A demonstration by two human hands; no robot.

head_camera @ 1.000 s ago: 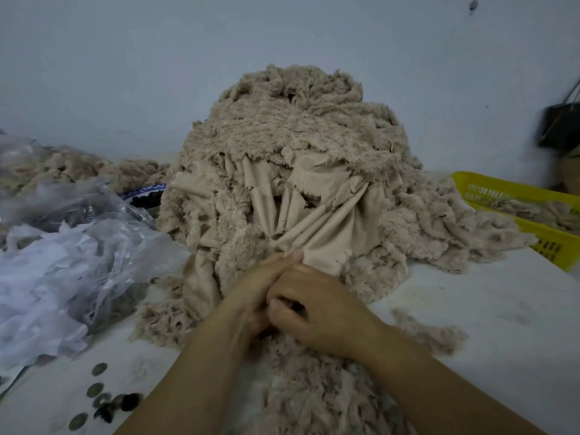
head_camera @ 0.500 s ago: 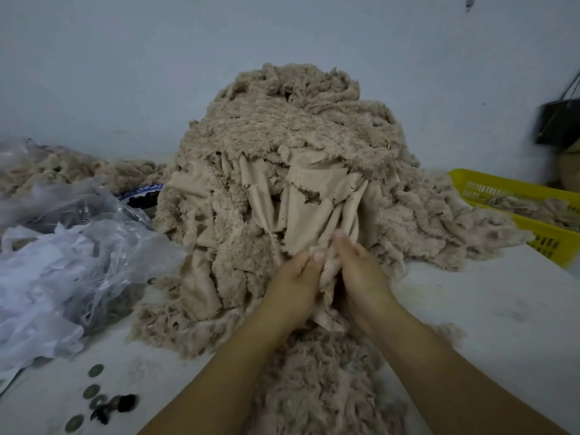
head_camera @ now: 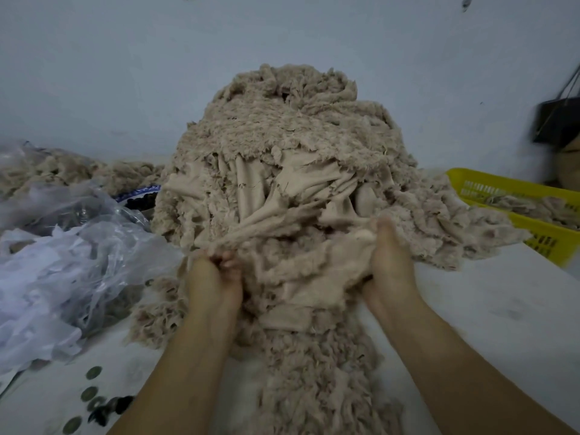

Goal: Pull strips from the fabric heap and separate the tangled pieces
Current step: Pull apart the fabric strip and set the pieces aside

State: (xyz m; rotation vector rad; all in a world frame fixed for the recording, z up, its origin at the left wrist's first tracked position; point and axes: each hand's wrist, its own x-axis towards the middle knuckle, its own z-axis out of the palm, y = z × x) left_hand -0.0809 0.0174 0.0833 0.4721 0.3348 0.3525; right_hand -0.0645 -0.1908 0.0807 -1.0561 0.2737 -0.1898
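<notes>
The fabric heap (head_camera: 282, 146) stands tall in the middle of the white surface (head_camera: 489, 309), close against the wall (head_camera: 125, 73). At its front foot, both hands hold one tangled piece (head_camera: 301, 271) and spread it sideways between them. The left hand (head_camera: 213, 277) has its fingers curled tight around a bunch of the fluffy cloth. The right hand (head_camera: 389, 262) grips the other end, with the thumb on top and the fingers mostly buried in the cloth. The piece seems joined to the heap by several smooth strips that run up into it, so I judge it is not yet free.

The work looks to be at an early stage. Some loose pieces (head_camera: 314, 387) lie between the forearms, and a few more lie in the yellow basket (head_camera: 546, 215) on the right, but the heap itself is large.

For moving, the best room is on the right, where bare surface lies between the heap and the basket. The left side is crowded by crumpled plastic bags (head_camera: 62, 262), which touch the heap's foot, and small round discs (head_camera: 91, 394) lie near the left forearm. The near edge of the surface is not visible.
</notes>
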